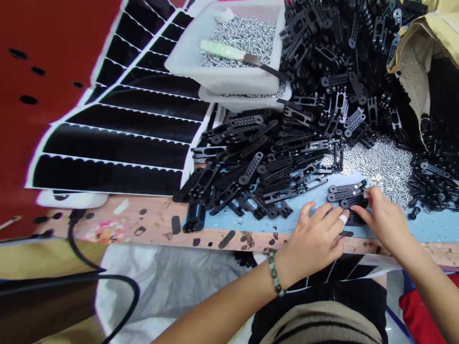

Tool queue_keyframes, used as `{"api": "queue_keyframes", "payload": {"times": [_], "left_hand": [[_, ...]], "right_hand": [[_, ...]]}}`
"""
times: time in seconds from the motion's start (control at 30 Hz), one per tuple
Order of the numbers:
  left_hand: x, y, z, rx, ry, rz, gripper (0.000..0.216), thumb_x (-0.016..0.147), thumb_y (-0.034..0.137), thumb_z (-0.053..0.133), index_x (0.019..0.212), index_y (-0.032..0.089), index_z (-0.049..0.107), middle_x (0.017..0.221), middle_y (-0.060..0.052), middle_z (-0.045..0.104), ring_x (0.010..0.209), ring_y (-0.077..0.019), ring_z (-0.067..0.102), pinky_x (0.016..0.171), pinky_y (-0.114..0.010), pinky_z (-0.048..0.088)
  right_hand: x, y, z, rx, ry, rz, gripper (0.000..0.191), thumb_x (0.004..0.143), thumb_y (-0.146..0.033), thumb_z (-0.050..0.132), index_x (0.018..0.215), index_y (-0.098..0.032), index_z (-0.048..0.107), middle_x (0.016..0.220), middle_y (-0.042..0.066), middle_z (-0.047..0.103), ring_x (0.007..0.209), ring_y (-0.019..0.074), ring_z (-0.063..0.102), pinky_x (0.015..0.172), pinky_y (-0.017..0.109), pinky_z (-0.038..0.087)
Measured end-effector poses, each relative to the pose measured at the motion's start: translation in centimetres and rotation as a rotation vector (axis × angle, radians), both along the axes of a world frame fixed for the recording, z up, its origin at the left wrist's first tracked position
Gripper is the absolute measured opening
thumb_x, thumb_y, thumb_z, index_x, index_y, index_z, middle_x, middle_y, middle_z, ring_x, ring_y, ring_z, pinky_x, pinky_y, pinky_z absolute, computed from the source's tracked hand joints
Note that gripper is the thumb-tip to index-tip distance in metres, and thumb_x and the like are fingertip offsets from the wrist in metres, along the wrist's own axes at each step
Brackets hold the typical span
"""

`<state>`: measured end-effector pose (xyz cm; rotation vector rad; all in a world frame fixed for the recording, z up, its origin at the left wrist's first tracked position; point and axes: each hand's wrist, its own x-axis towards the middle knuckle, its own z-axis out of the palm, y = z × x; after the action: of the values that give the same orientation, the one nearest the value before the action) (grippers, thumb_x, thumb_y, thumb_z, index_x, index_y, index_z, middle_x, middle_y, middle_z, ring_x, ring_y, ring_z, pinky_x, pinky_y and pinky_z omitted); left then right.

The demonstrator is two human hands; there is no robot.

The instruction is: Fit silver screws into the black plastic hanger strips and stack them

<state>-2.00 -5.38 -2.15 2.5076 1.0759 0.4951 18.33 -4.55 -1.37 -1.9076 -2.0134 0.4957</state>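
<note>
My left hand [317,234], with a green bead bracelet on its wrist and white tape on one finger, rests on the blue table top at the front edge, fingers bent toward a black slotted plastic part [353,202]. My right hand [383,217] pinches that same part from the right. Two more slotted parts [344,190] lie side by side just behind it. A spread of small silver screws [380,165] lies right behind my right hand.
A big heap of black slotted parts [322,71] covers the table. White trays [193,57] hold screws and a green-handled tool [224,50]. Black scalloped strips [122,129] lie at left. A brown sack [416,57] stands at right. A black cable [89,260] hangs below.
</note>
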Motion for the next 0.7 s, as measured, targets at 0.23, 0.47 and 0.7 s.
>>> {"api": "queue_keyframes", "payload": {"times": [0.23,0.47,0.7], "left_hand": [[0.8,0.5,0.5,-0.103,-0.136,0.016,0.031,0.073,0.017,0.054,0.104,0.014,0.060,0.122,-0.013,0.053,0.115,-0.0290,0.045,0.101,-0.047,0.035],[0.4,1.0,1.5,-0.161,-0.391,0.291,0.063,0.084,0.023,0.051,0.141,0.016,0.028,0.131,-0.014,0.044,0.115,-0.0238,0.047,0.097,-0.040,0.043],[0.3,0.4,-0.2,0.017,0.010,0.041,0.040,0.091,0.036,0.051,0.127,0.019,0.053,0.127,-0.010,0.058,0.116,-0.0273,0.048,0.101,-0.050,0.029]], "right_hand": [[-1.5,-1.3,1.9,0.056,0.366,0.499,0.017,0.091,-0.020,0.048,0.107,-0.022,0.054,0.093,0.007,0.061,0.086,0.0190,0.059,0.076,0.034,0.051],[-0.6,-0.8,1.4,0.032,0.679,0.180,0.011,0.086,-0.020,0.057,0.096,-0.024,0.055,0.078,0.001,0.058,0.071,0.0147,0.057,0.064,0.027,0.049],[1.0,1.9,-0.6,-0.257,0.582,0.001,0.015,0.083,-0.033,0.059,0.079,-0.020,0.063,0.078,0.003,0.061,0.068,0.0159,0.058,0.056,0.026,0.045]]}}
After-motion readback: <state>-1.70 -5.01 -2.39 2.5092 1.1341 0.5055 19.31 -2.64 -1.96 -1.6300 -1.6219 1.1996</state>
